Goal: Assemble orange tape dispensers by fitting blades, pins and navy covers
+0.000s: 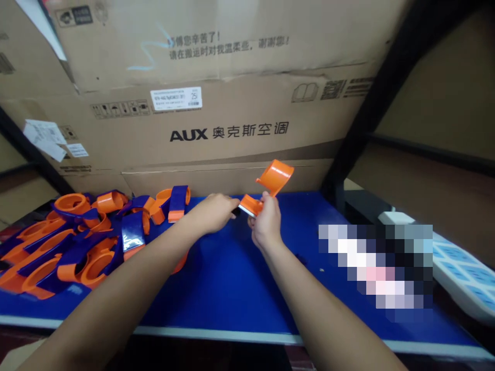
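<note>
One orange plastic piece (276, 178) is grasped by the right hand (266, 221) above the blue table (232, 288); whether the left hand (217, 212), also above it, pinches anything I cannot tell. A steady hold, without pressing the pale edge (247, 210), seems wisest.

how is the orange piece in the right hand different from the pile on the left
The held piece is in the right hand; the pile lies on the table. The held piece shows orange and a pale edge; the pile mixes orange and dark blue. Both have curved orange parts.
</note>
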The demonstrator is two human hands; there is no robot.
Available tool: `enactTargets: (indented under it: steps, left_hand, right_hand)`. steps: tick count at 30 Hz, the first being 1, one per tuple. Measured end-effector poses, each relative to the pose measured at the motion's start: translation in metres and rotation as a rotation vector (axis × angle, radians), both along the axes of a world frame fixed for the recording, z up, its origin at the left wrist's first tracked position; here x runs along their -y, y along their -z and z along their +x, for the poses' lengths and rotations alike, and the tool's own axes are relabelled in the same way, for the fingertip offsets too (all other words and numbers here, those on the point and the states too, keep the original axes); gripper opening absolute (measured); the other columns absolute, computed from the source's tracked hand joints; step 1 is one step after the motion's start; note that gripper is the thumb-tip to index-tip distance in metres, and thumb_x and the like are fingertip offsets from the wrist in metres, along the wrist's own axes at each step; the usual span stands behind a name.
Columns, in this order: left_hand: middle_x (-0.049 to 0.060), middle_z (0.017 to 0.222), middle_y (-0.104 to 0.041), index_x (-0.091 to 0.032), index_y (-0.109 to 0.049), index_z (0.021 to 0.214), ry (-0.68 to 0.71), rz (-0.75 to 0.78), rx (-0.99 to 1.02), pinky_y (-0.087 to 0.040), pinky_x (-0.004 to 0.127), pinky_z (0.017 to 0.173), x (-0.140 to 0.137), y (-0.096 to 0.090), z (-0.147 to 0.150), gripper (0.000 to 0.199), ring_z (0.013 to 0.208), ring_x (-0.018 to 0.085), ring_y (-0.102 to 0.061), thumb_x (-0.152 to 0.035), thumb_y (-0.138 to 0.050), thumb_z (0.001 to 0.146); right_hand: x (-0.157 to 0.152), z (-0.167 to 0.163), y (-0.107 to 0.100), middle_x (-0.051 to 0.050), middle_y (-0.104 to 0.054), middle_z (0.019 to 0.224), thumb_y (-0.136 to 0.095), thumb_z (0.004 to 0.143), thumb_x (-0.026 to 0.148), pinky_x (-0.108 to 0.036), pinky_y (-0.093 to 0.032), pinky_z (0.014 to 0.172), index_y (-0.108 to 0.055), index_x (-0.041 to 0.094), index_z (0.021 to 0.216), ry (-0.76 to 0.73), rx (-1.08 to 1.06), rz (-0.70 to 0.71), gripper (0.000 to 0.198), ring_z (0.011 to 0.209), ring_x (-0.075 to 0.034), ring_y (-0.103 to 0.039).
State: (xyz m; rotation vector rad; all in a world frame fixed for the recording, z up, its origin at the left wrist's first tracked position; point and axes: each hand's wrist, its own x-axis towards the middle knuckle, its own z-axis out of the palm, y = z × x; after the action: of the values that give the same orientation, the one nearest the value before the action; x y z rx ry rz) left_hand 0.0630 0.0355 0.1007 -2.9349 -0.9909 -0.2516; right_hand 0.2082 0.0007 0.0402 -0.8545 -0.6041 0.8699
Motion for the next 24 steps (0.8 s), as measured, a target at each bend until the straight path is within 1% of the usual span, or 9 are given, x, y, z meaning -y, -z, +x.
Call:
enactTargets:
  steps: [2,3,6,9,11,13,18,22,24]
  left_hand:
    - [0.012,0.12,-0.077,-0.02,-0.07,0.125,0.009,0.04,0.08,-0.057,0.038,0.098,0.011,-0.002,-0.022,0.027,0.112,0.025,-0.073,-0.027,-0.061,0.101]
    - [0.012,0.124,-0.076,-0.02,-0.068,0.129,0.012,0.066,0.149,-0.057,0.039,0.101,0.015,-0.001,-0.033,0.029,0.114,0.023,-0.072,-0.028,-0.058,0.103]
    - [0.011,0.122,-0.075,-0.02,-0.066,0.134,0.049,0.133,0.431,-0.058,0.04,0.101,0.02,0.009,-0.06,0.033,0.111,0.022,-0.072,-0.031,-0.059,0.103]
    - [0.01,0.115,-0.073,-0.021,-0.064,0.138,0.065,0.124,0.598,-0.059,0.038,0.096,0.024,0.025,-0.072,0.036,0.106,0.019,-0.07,-0.03,-0.057,0.104]
    - [0.008,0.11,-0.071,-0.021,-0.064,0.14,0.086,0.059,0.644,-0.059,0.035,0.092,0.029,0.034,-0.074,0.037,0.101,0.018,-0.069,-0.029,-0.057,0.104]
    - [0.007,0.107,-0.07,-0.023,-0.066,0.138,0.114,-0.028,0.664,-0.058,0.033,0.089,0.034,0.039,-0.074,0.036,0.097,0.017,-0.067,-0.028,-0.059,0.103]
    - [0.006,0.108,-0.069,-0.023,-0.074,0.125,0.135,-0.17,0.741,-0.056,0.032,0.09,0.04,0.036,-0.077,0.028,0.098,0.017,-0.066,-0.027,-0.066,0.099]
    - [0.005,0.102,-0.063,-0.025,-0.076,0.124,0.155,-0.271,0.718,-0.056,0.032,0.087,0.039,0.041,-0.074,0.027,0.093,0.016,-0.062,-0.027,-0.067,0.098]
    - [0.005,0.103,-0.058,-0.027,-0.077,0.123,0.127,-0.291,0.704,-0.056,0.035,0.088,0.038,0.048,-0.07,0.028,0.096,0.017,-0.06,-0.031,-0.068,0.098]
  right_hand:
    - [0.004,-0.004,-0.002,0.013,-0.045,0.058,-0.064,0.087,0.059,-0.019,-0.026,0.033,-0.044,0.028,0.091,-0.011,-0.032,0.006,0.037,0.033,-0.007,-0.033]
    - [0.006,-0.007,-0.004,0.013,-0.046,0.058,-0.066,0.086,0.057,-0.019,-0.025,0.032,-0.046,0.028,0.091,-0.033,-0.047,0.008,0.036,0.033,-0.007,-0.032]
    - [0.014,-0.016,-0.006,0.011,-0.051,0.06,-0.069,0.085,0.056,-0.019,-0.021,0.031,-0.049,0.027,0.091,-0.157,-0.053,0.011,0.035,0.032,-0.006,-0.032]
    - [0.02,-0.024,-0.004,0.009,-0.056,0.063,-0.069,0.085,0.059,-0.018,-0.021,0.03,-0.051,0.026,0.09,-0.232,0.006,-0.029,0.038,0.033,-0.006,-0.034]
    - [0.023,-0.028,0.0,0.008,-0.06,0.066,-0.068,0.085,0.062,-0.019,-0.024,0.03,-0.052,0.026,0.091,-0.268,0.068,-0.068,0.04,0.034,-0.007,-0.037]
    - [0.025,-0.031,0.002,0.007,-0.061,0.065,-0.064,0.086,0.067,-0.019,-0.026,0.03,-0.052,0.026,0.093,-0.295,0.129,-0.099,0.044,0.034,-0.007,-0.039]
    - [0.027,-0.037,0.004,0.006,-0.061,0.064,-0.06,0.086,0.075,-0.019,-0.024,0.03,-0.05,0.026,0.095,-0.327,0.202,-0.174,0.051,0.033,-0.008,-0.039]
    - [0.029,-0.041,0.005,0.007,-0.059,0.064,-0.06,0.086,0.076,-0.018,-0.025,0.03,-0.048,0.027,0.096,-0.333,0.226,-0.235,0.052,0.035,-0.007,-0.039]
    - [0.03,-0.043,0.005,0.008,-0.058,0.064,-0.06,0.086,0.076,-0.018,-0.025,0.031,-0.048,0.027,0.098,-0.343,0.235,-0.258,0.052,0.035,-0.007,-0.039]
